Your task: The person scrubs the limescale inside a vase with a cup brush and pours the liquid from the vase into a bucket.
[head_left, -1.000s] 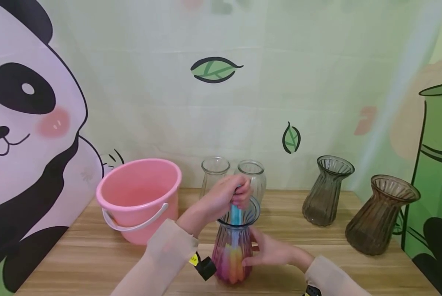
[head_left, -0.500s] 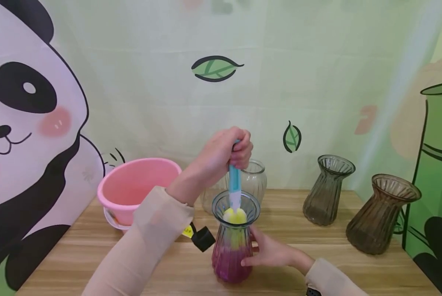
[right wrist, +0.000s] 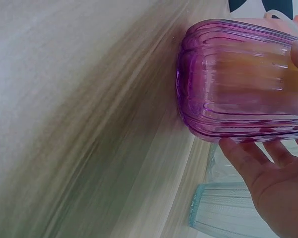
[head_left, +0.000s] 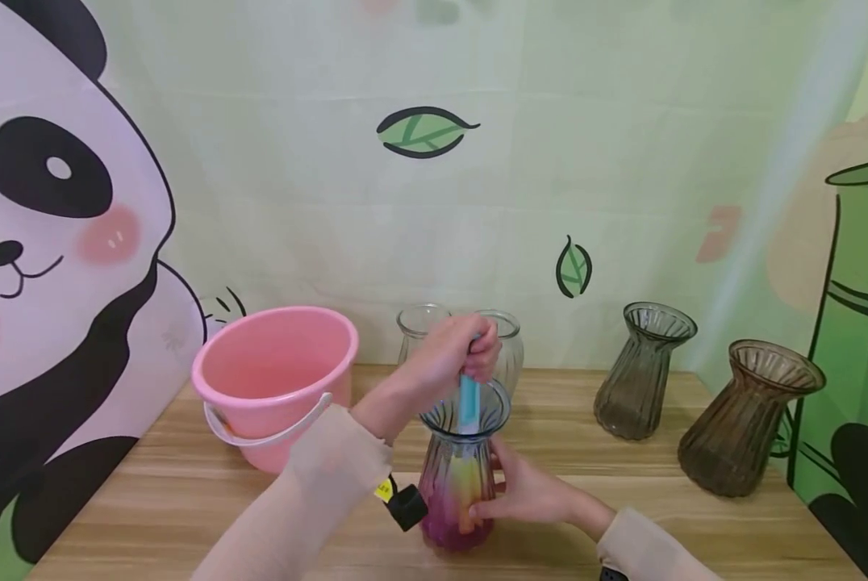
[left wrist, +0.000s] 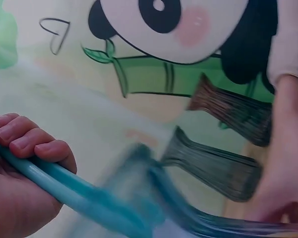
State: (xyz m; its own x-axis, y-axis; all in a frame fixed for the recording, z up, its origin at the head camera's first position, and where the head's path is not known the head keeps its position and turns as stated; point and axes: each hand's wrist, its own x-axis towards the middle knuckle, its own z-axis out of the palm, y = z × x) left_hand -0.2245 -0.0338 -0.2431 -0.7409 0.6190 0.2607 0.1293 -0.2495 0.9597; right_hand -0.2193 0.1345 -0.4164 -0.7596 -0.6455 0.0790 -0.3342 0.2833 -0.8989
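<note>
A ribbed glass vase [head_left: 434, 468], blue-grey at its flared rim and purple at its base, stands upright at the table's front middle. My left hand [head_left: 459, 347] grips the light-blue handle [head_left: 469, 399] of a bottle brush above the vase's mouth. Inside the vase, the brush's yellow sponge head [head_left: 465, 476] shows through the glass, tinted orange lower down. My right hand [head_left: 532, 488] holds the vase's lower side, thumb in front and fingers behind. In the right wrist view, that hand [right wrist: 275, 183] spans the purple base [right wrist: 203, 84].
A pink bucket [head_left: 274, 387] with a white handle stands left. Two clear glass vases, one with a visible rim [head_left: 423, 311], stand behind the hands. At right are a grey ribbed vase [head_left: 633, 387] and a brown one [head_left: 739, 428]. A printed cloth backdrop [head_left: 296, 202] hangs behind the table.
My left hand rose, lifting the yellow sponge head to the vase's mouth, then came down again, pushing the brush back inside. My right hand and the vase stay nearly where they were.
</note>
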